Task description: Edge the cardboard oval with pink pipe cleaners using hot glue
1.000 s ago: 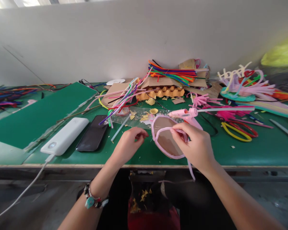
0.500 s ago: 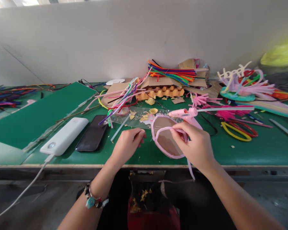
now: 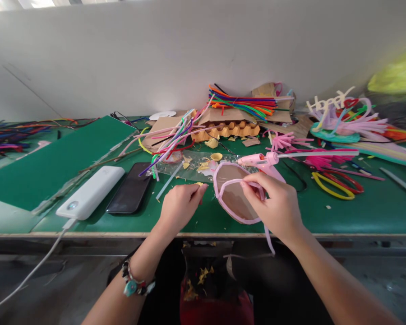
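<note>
My right hand (image 3: pixel 277 205) pinches a pale pink pipe cleaner (image 3: pixel 230 183) between thumb and forefinger. It curves over a rounded brown cardboard piece (image 3: pixel 235 203) edged in the same pink, and a loose end hangs below the table's front edge. To the left, my left hand (image 3: pixel 182 205) is closed, thumb against curled fingers, apart from the cardboard. Whatever it may hold is hidden. Just behind the cardboard lies a pink hot glue gun (image 3: pixel 262 160) with a long clear glue stick in its back. Near my left hand are a clear glue stick (image 3: pixel 169 182) and yellowish scraps (image 3: pixel 203 167).
On the left lie a white power bank (image 3: pixel 91 192) with a cable, a black phone (image 3: pixel 130 189) and a green board (image 3: pixel 61 162). Pipe cleaner bundles (image 3: pixel 243 104) and an orange egg carton (image 3: pixel 226 131) stand at the back. Pipe cleaner crafts (image 3: pixel 345 122) sit at right.
My left hand has shifted slightly, its thumb now straighter and pointing right. The right hand, pipe cleaner and cardboard stay almost unchanged.
</note>
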The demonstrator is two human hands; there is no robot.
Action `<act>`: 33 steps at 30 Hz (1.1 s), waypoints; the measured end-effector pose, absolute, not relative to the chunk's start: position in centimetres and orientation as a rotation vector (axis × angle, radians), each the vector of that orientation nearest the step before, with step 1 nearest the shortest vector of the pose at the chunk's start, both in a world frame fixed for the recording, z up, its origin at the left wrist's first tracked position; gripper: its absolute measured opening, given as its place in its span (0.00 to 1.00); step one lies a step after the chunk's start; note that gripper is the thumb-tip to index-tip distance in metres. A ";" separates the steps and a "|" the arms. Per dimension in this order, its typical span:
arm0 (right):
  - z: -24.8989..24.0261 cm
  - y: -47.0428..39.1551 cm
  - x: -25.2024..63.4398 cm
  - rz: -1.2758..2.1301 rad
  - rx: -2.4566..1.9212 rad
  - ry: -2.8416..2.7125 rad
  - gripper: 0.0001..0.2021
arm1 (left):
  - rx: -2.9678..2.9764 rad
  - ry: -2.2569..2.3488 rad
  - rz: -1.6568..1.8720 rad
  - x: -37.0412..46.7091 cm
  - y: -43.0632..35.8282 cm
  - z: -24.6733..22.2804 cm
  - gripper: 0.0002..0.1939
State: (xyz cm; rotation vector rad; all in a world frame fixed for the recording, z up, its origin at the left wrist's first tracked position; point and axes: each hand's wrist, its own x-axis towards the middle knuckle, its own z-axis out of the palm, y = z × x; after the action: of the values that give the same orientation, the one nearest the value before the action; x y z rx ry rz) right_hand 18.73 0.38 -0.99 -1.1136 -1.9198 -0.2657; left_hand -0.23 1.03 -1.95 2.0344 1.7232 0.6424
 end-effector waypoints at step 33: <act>-0.9 0.2 18.4 -0.515 -1.039 -1.923 0.07 | 1.681 1.283 1.229 3.2 -1.1 -2.6 0.33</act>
State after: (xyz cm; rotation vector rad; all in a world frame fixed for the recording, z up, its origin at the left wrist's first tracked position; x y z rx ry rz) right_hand 18.42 0.22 -0.87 -1.0391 -1.9226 -0.5154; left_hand 3.25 -1.05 -2.62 1.6806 1.2827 1.2295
